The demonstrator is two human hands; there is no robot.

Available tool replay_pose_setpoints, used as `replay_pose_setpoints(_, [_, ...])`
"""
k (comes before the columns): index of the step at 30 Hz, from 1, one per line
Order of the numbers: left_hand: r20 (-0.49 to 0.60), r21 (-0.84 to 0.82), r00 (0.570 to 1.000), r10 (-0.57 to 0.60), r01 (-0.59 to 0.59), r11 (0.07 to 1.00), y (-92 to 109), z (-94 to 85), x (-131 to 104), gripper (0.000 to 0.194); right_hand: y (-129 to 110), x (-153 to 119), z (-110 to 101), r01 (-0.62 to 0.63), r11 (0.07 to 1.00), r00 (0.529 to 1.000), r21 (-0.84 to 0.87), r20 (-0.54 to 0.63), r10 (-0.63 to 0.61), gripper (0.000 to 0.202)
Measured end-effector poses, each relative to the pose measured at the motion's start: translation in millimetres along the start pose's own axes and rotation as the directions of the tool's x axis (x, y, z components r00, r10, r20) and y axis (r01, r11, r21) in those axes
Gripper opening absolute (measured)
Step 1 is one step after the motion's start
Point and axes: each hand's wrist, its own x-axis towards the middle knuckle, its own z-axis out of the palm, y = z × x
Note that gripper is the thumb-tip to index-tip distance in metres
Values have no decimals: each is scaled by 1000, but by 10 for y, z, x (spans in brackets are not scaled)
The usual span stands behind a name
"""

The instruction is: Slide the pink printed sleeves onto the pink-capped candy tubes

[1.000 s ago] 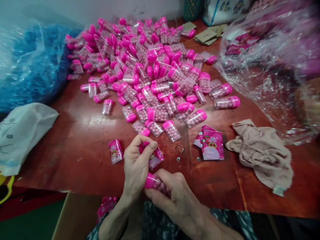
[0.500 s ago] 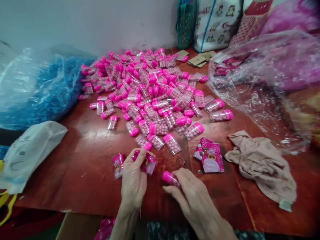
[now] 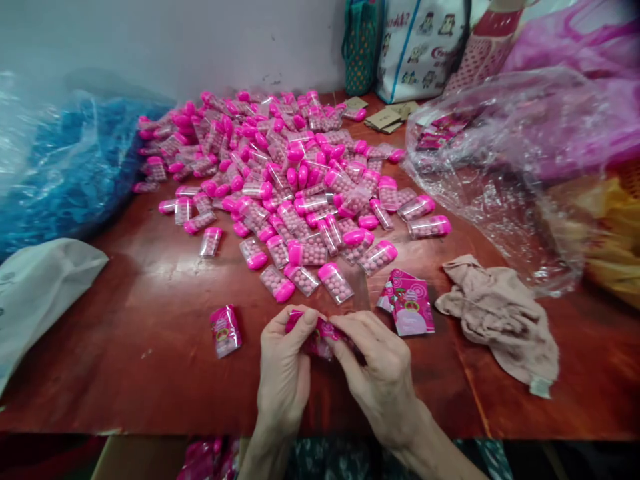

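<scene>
Between the fingers of my left hand (image 3: 284,373) is a small pink printed plastic sleeve (image 3: 316,341), pinched near its top. My right hand (image 3: 383,367) meets it from the right, with thumb and fingertips closed at the sleeve's edge. The pink-capped candy container in my right hand is mostly hidden by the fingers. On the table to the left lies a small container in a pink printed sleeve (image 3: 226,331). Several flat pink sleeves (image 3: 413,307) lie right of my hands. Beyond them spreads a heap of clear pink-capped candy containers (image 3: 305,180).
A crumpled beige cloth (image 3: 503,320) lies on the red-brown table (image 3: 165,380) at right. Clear plastic wrapping (image 3: 490,193) spreads behind it. A bag of blue pieces (image 3: 80,167) and a white pouch (image 3: 45,287) are at left. Cardboard pieces (image 3: 390,117) and bags (image 3: 420,50) stand at the back.
My right hand has brought the candy container left to the sleeve, and the two hands now meet. My left hand still pinches the sleeve. The view has shifted slightly.
</scene>
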Motion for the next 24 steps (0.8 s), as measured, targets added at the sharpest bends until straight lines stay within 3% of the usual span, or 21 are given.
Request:
replay_pose_setpoints(6, [55,31,998,15,-17,999,115,-155,-3,29,86,-1,-16,136,988,989,-67,-50,-140,18])
replay_pose_setpoints(12, [65,153,996,-54,44,987,222,-326,-59,16,43,-23,-1,119,989,993,-89,30,-116,20])
replay_pose_setpoints(17, [38,187,999,-36,28,982,292,-401,-184,16,-11,-42,13,93,989,992,-114,98,-81,28])
replay_pose_setpoints(24, [52,221,995,-81,67,973,420,-489,-196,15,-48,-73,24,148,986,975,-77,177,-133,29])
